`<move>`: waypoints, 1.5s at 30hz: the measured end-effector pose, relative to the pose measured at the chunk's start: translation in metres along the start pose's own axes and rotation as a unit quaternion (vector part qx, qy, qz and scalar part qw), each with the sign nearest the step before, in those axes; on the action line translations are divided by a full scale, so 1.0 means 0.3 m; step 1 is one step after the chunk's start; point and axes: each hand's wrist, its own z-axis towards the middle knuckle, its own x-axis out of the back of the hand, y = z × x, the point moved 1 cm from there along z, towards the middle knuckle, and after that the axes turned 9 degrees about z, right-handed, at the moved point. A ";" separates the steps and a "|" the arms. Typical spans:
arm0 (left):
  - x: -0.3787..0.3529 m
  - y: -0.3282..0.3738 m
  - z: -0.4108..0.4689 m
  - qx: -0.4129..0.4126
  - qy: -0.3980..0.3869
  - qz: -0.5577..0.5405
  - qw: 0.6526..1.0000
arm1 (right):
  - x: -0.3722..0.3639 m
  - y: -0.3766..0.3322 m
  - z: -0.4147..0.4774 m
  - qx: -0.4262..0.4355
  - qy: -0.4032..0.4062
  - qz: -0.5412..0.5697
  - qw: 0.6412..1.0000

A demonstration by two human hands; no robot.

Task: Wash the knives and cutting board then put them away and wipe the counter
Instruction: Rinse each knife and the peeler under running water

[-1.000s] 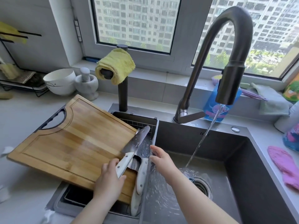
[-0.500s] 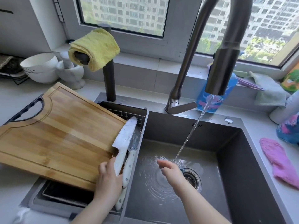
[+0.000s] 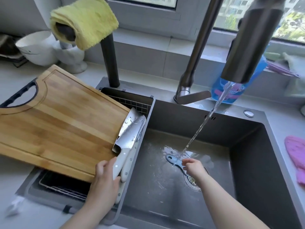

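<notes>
Knives [image 3: 131,134] with pale handles lie stacked along the right edge of the wooden cutting board [image 3: 57,123]. Their blades are wet and point away from the person, just beside the divider between the small left compartment and the main sink basin [image 3: 156,195]. The left hand [image 3: 104,182] has its fingers curled round the handle of the topmost knife, with the thumb laid along the handle's left side. A second handle lies against it on the right, and another handle end shows below the hand. The board rests tilted across the left compartment, over a wire basket [image 3: 132,103], its dark-handled end out over the counter [image 3: 14,171].

The right hand [image 3: 194,167] is down in the basin, fingertips pinching the stem of a light blue utensil [image 3: 173,160] whose rounded end, with a hole in it, points left. What kind of utensil it is cannot be told. Water [image 3: 207,118] runs from the dark faucet [image 3: 247,43] and lands just at that hand, beside the drain [image 3: 191,180].

Behind the board stand a white bowl [image 3: 36,47] and a white mortar [image 3: 72,58]. A yellow cloth [image 3: 85,20] hangs over a dark post [image 3: 110,63]. A blue bottle [image 3: 231,93] sits behind the faucet, and a pink cloth [image 3: 295,156] lies on the counter at right.
</notes>
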 end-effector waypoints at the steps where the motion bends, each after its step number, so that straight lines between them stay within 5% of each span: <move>1: 0.000 0.001 0.005 0.001 0.003 0.001 1.000 | -0.004 0.001 0.007 0.004 0.001 -0.010 1.000; 11: 0.005 -0.009 0.062 -0.041 0.036 0.059 0.997 | -0.008 0.032 0.080 0.026 -0.018 -0.138 0.990; 15: -0.035 0.057 0.103 -0.187 0.168 0.177 0.952 | -0.012 0.054 0.109 0.036 -0.029 -0.221 0.974; 19: -0.124 0.130 0.164 -0.297 0.173 0.238 0.908 | -0.055 0.045 0.126 0.080 -0.064 -0.315 0.943; 27: -0.173 0.121 0.188 -0.305 0.183 0.242 0.902 | -0.124 0.026 0.203 0.173 -0.044 -0.520 0.835; 35: -0.183 0.119 0.196 -0.304 0.233 0.225 0.896 | -0.141 0.053 0.191 0.190 -0.029 -0.594 0.782; 40: -0.177 0.125 0.196 -0.298 0.248 0.246 0.889 | -0.112 -0.021 0.117 0.160 -0.002 -0.558 0.814; 45: -0.146 0.156 0.178 -0.286 0.193 0.277 0.897 | -0.038 -0.104 -0.018 0.145 0.063 -0.334 0.929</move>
